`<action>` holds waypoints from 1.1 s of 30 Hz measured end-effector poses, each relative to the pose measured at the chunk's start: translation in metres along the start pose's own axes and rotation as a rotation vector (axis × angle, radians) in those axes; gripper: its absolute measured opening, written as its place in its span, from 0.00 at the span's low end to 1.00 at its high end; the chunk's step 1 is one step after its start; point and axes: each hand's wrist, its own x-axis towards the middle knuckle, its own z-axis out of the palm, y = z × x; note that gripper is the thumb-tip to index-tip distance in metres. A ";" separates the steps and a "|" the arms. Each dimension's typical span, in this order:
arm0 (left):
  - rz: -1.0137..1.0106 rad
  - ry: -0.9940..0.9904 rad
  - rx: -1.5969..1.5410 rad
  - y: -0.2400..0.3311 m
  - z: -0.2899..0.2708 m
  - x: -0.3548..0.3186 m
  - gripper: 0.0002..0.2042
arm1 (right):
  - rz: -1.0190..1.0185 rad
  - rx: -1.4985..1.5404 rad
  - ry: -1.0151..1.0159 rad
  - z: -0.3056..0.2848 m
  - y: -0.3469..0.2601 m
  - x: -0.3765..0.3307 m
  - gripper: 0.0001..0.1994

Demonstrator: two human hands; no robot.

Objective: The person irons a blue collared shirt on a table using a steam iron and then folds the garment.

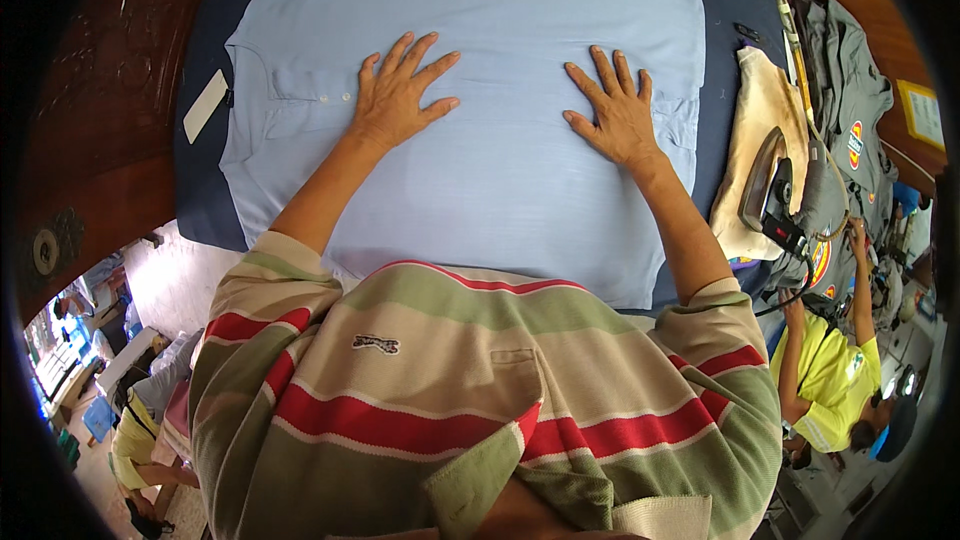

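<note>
A light blue shirt (480, 180) lies spread over a dark blue padded table cover (207, 190), its buttoned neck opening toward the left. My left hand (393, 100) rests flat on it, fingers spread, just right of two small white buttons. Farther right, my right hand (615, 110) also presses flat on the fabric with its fingers apart. Neither hand grips anything. By the neckline on the left a white paper tag (206, 106) sticks out over the dark cover. Faint creases run across the cloth between and around my hands.
An iron (768, 185) stands on a scorched beige cloth pad (745, 130) at the right, its cable trailing nearby. Grey garments (850, 70) hang beyond it. A co-worker in a yellow shirt (835, 380) is at lower right; another person (140, 440) is at lower left.
</note>
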 end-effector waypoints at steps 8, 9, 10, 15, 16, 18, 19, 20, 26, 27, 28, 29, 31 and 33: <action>0.003 -0.013 0.016 0.004 -0.004 -0.001 0.28 | 0.015 0.005 -0.025 -0.002 0.000 0.001 0.30; -0.002 0.006 0.004 0.006 -0.002 -0.001 0.28 | 0.013 0.008 -0.025 -0.002 0.000 0.001 0.30; -0.006 0.024 -0.007 0.007 -0.001 -0.001 0.27 | 0.010 0.011 -0.022 -0.002 0.000 0.001 0.30; 0.151 0.072 -0.134 0.037 0.000 0.006 0.22 | 0.015 0.003 -0.003 0.000 -0.001 0.000 0.30; 0.220 0.073 -0.195 0.041 0.005 0.009 0.21 | 0.016 0.004 -0.006 0.000 -0.002 0.000 0.30; 0.190 0.025 -0.186 0.048 0.011 0.020 0.21 | 0.017 0.003 -0.012 -0.003 -0.001 0.001 0.30; 0.176 0.001 -0.181 0.050 0.012 0.023 0.22 | 0.008 0.018 -0.002 -0.002 -0.001 0.000 0.30; 0.171 -0.005 -0.157 0.051 0.012 0.024 0.22 | 0.004 0.030 0.008 -0.002 0.001 -0.001 0.30; 0.138 -0.039 -0.073 0.049 0.010 0.020 0.24 | -0.038 0.436 0.165 -0.014 0.014 -0.010 0.26; 0.138 -0.044 -0.076 0.047 0.009 0.019 0.24 | -0.053 0.621 0.216 -0.017 0.019 -0.012 0.26; 0.137 -0.050 -0.079 0.048 0.009 0.020 0.24 | 0.015 0.644 0.263 -0.016 0.032 -0.022 0.22; 0.136 -0.053 -0.073 0.049 0.007 0.021 0.24 | 0.126 0.620 0.245 -0.013 0.048 -0.034 0.22; 0.136 -0.068 -0.062 0.049 0.004 0.021 0.24 | 0.299 0.490 0.198 -0.004 0.070 -0.057 0.22; 0.147 -0.068 -0.057 0.048 0.006 0.022 0.24 | 0.353 0.199 0.127 0.001 0.076 -0.070 0.22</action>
